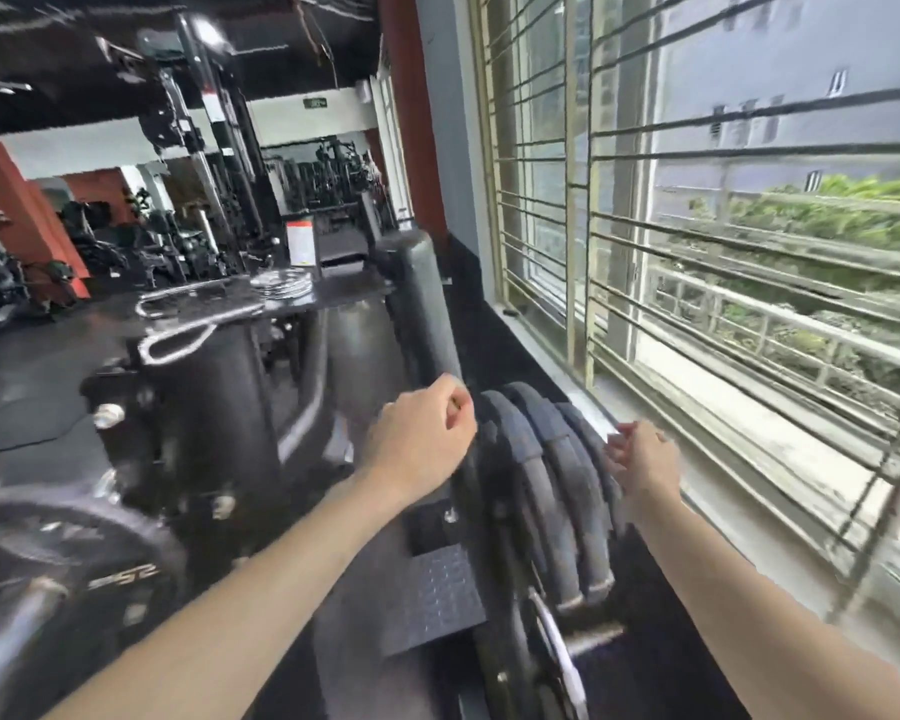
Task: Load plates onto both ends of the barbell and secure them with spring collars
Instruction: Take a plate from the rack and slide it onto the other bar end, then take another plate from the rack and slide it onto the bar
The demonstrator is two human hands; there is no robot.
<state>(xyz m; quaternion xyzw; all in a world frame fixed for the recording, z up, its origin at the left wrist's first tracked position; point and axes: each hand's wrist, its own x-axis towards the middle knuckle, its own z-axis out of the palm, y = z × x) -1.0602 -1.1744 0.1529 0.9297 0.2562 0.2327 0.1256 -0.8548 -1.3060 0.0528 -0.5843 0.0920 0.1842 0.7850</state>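
Reaching: your two hands hang over a row of dark plates (546,491) stacked on edge beside the barred window (723,252).
Left hand: your left hand (422,439) hovers at the near-left face of the row, fingers (455,402) loosely curled and holding nothing.
Right hand: your right hand (642,459) hovers at the window side, fingers relaxed and slightly apart, clamped on nothing.
Gap: the plates sit between your hands, rims up; both hands look about equally near, the left perhaps touching a rim, though blur hides it.
Axis: the discs stand upright, flat faces turned left and right, the stack running left to right.
Also: another plate (79,558) shows at near left.
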